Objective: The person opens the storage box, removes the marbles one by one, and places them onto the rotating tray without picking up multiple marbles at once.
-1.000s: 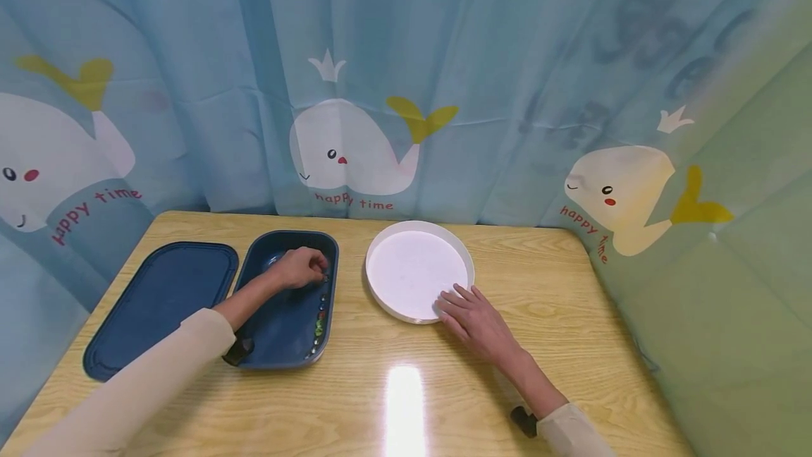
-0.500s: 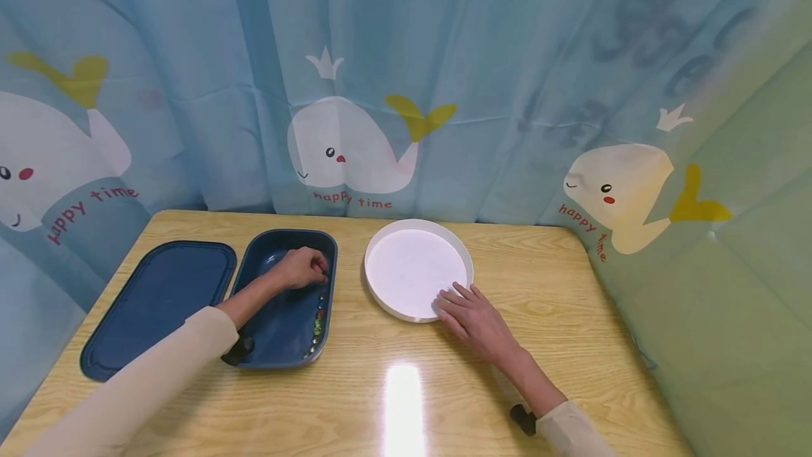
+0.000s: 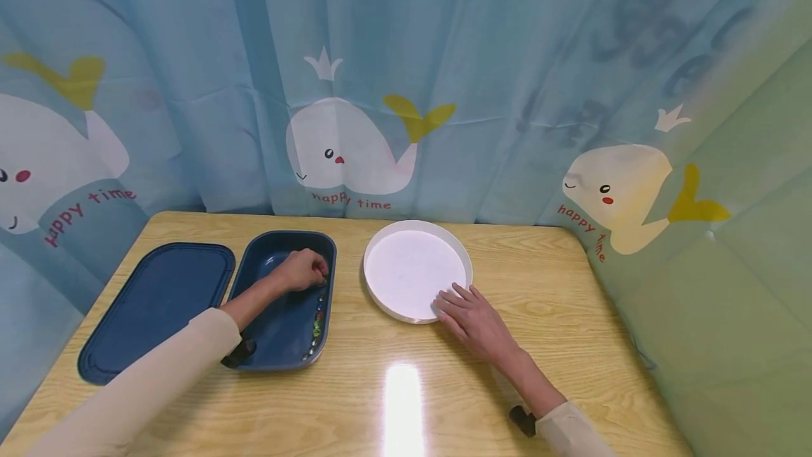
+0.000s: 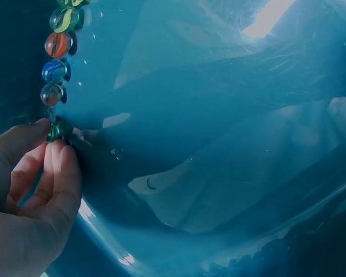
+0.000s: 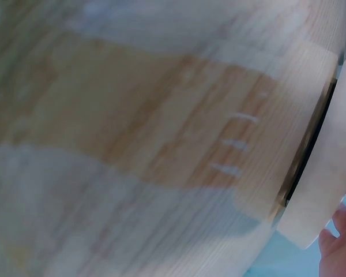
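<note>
Left hand (image 3: 303,271): thumb and fingertips pinched on a green marble (image 4: 54,132) inside the blue bin (image 3: 273,337), near its right wall. Other marbles (image 4: 57,44) lie in a row along that wall. Right hand (image 3: 474,321): fingers extended at the near-right rim of the white tray (image 3: 412,266); pressure on it cannot be confirmed. A lid (image 3: 165,302) lies on the bench (image 3: 539,295), left of the bin.

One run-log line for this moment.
Left hand: pinches green glass marble in dark-blue rectangular container; Right hand: at rim of round white tray; Row: multicoloured marbles along container's right side
</note>
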`<state>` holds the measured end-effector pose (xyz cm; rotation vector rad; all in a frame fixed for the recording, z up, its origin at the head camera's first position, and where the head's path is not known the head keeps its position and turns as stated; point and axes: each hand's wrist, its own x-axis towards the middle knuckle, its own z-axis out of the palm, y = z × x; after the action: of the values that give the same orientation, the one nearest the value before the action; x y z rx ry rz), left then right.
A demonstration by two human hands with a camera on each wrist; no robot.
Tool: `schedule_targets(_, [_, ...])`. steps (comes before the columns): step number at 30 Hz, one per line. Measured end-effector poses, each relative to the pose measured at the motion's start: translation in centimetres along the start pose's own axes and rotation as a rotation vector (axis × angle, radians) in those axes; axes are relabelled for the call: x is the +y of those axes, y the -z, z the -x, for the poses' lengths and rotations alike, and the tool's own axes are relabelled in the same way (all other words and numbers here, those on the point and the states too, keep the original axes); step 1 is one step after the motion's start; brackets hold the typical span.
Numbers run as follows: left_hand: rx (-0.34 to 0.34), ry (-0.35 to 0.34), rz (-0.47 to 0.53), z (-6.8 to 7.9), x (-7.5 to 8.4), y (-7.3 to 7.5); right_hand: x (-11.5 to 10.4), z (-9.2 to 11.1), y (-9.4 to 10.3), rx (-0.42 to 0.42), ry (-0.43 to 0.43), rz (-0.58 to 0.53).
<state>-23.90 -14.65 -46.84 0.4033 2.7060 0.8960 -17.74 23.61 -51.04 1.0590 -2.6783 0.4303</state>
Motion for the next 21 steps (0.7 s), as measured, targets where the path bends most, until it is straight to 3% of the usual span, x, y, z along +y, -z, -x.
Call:
schedule_targets(11, [0.035, -0.034, 0.054, 0.6, -0.5, 1.1, -0.3, 0.0, 0.0, -0.02, -0.019, -0.004])
schedule_targets(21, [0.057, -0.035, 0.144, 1.2, 1.1, 3.5, -0.3, 0.0, 0.2, -0.01, -0.011, -0.009])
